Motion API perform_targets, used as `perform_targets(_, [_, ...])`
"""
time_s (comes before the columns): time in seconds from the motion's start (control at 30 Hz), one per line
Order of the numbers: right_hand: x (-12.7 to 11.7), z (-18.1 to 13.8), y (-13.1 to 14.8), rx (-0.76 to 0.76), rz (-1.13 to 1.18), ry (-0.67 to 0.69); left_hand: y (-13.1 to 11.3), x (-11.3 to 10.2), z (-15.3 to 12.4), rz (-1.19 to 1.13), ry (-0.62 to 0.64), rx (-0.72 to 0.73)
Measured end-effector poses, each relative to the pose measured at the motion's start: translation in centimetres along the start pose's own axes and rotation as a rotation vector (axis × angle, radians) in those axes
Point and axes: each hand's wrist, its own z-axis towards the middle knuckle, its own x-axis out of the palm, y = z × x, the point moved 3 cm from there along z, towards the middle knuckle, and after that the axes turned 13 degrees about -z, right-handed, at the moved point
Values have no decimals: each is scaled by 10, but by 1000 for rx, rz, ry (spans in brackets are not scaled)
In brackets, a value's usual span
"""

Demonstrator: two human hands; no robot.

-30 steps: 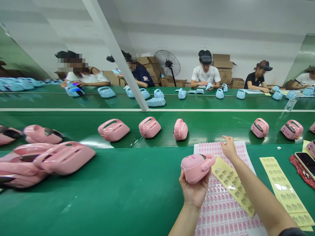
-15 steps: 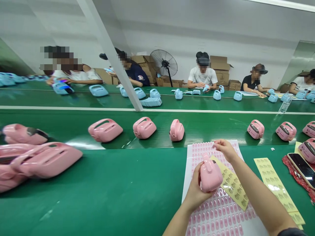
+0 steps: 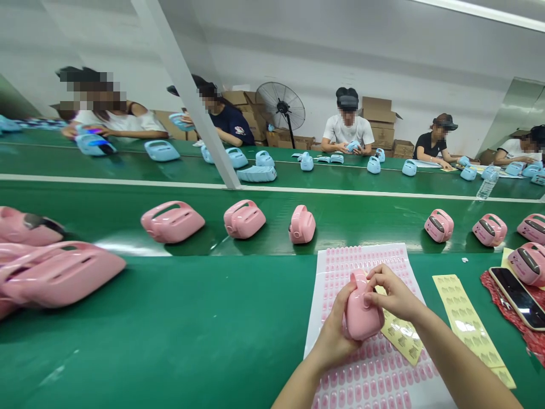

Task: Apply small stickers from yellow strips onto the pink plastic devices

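My left hand (image 3: 336,335) is wrapped round a pink plastic device with a carry handle (image 3: 364,321), gripping it from the left and below, its end turned up towards me. My right hand (image 3: 390,292) has its thumb and fingers pinched together against the device's end, just under the handle. Whatever may be between those fingertips is too small to make out. Beneath both hands lies a white sheet of small pink oval stickers (image 3: 368,389). A yellow sticker sheet (image 3: 402,335) rests on top of it, partly hidden by the device and my right hand.
More pink devices (image 3: 244,218) stand along the green belt (image 3: 366,221), with a cluster at the left. On the right lie another yellow sticker sheet (image 3: 472,329) and a phone (image 3: 517,298) on red wrap. Co-workers handle blue devices (image 3: 162,151) across the belt, beyond a slanted post (image 3: 187,94).
My right hand has come down from the top of the oval sticker sheet to the pink device's end. The left hand still holds the device, and the view has shifted slightly.
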Motion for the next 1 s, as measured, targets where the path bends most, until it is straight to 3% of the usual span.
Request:
perform_targets(0.2, [2,-5,2,15,-30,-58,0,-1,1,-107,-11,1])
perform_targets(0.47, [3,-8,1,-11,-58,-71,-1,2,1,111,4,18])
perform_targets(0.67, [4,-15,0,-203,-202,-149,0,3,0,117,46,74])
perform_targets(0.8, [4,-21,-3,-389,-376,-192,0,3,0,249,127,167])
perform_targets(1.0, [6,-27,-5,-507,-534,-225,1,4,-1,438,211,238])
